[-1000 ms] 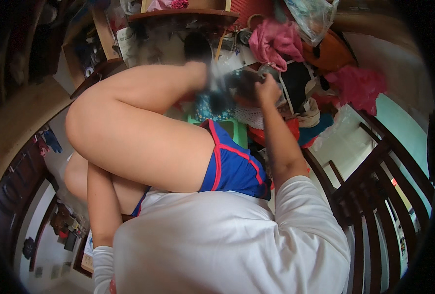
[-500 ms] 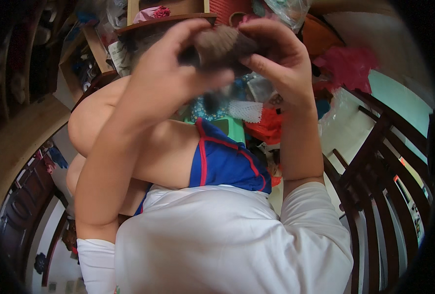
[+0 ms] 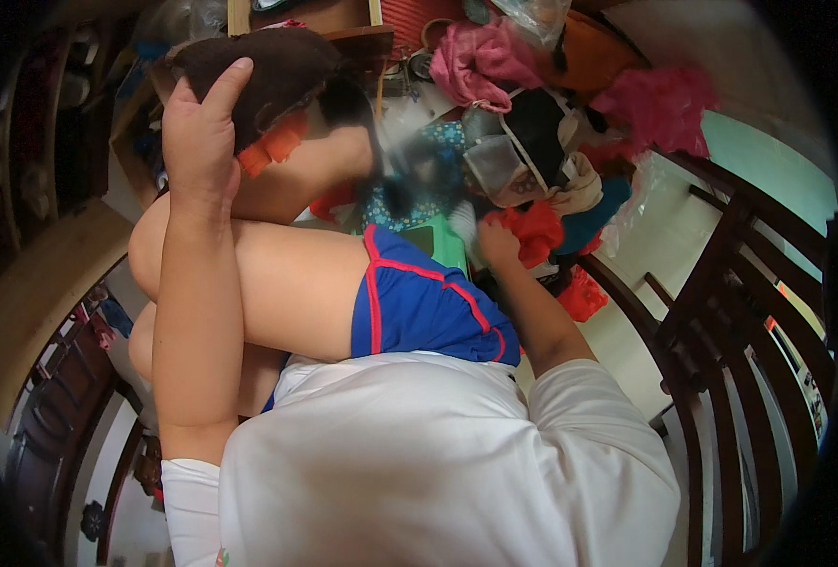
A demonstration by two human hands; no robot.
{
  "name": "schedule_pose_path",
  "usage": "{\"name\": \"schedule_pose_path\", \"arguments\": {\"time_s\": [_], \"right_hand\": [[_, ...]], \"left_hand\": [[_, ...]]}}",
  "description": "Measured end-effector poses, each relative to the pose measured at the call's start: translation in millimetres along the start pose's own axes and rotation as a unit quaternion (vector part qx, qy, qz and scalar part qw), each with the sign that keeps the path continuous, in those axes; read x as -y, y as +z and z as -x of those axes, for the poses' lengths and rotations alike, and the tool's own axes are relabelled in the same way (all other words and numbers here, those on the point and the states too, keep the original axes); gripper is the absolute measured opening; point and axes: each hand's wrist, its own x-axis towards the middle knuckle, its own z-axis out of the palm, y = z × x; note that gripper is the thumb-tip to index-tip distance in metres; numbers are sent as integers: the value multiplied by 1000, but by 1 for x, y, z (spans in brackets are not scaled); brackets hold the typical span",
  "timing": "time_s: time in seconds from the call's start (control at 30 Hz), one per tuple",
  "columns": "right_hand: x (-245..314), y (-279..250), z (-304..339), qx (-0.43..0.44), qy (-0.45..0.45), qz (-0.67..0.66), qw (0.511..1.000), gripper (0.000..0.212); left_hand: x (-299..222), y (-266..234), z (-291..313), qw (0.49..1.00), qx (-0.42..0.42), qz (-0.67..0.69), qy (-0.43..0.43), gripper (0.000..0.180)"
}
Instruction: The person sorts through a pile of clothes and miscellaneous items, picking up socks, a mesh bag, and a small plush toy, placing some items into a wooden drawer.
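Observation:
A dark brown, soft cloth piece (image 3: pixel 282 76) is raised at the upper left, its exact kind unclear. My left hand (image 3: pixel 202 132) grips its near edge, thumb laid over the top. Lower down on the right, my right hand (image 3: pixel 499 244) reaches into the pile beside a bright red plastic bag (image 3: pixel 532 231). A white mesh piece (image 3: pixel 462 225), blurred, is right by its fingers. Those fingers are partly hidden, so a hold on the mesh cannot be confirmed. Some orange material (image 3: pixel 275 146) shows just below the brown cloth.
Around the right hand lie a black-and-clear pouch (image 3: pixel 523 151), a pink cloth (image 3: pixel 485 61) and blue dotted fabric (image 3: pixel 410 208). A green plastic stool (image 3: pixel 447 248) is near my shorts. A dark wooden slatted chair (image 3: pixel 721 312) stands at right. An opened drawer (image 3: pixel 324 14) is at the top.
Both hands were together on the brown piece at the top middle. The left has carried it leftward, where it looks spread out; the right has let go and dropped down to the pile.

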Motion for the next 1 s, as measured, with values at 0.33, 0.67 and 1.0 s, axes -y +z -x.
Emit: {"name": "schedule_pose_path", "arguments": {"time_s": [0.33, 0.67, 1.0], "right_hand": [[21, -42, -5, -215, -136, -102, 962, 33], [16, -82, -40, -141, -50, -409, 900, 23], [5, -169, -12, -36, -166, -862, 477, 45]], "left_hand": [[-8, 20, 5, 998, 59, -15, 26, 22], [2, 14, -3, 998, 47, -13, 50, 20], [8, 26, 5, 993, 103, -31, -42, 25]]}}
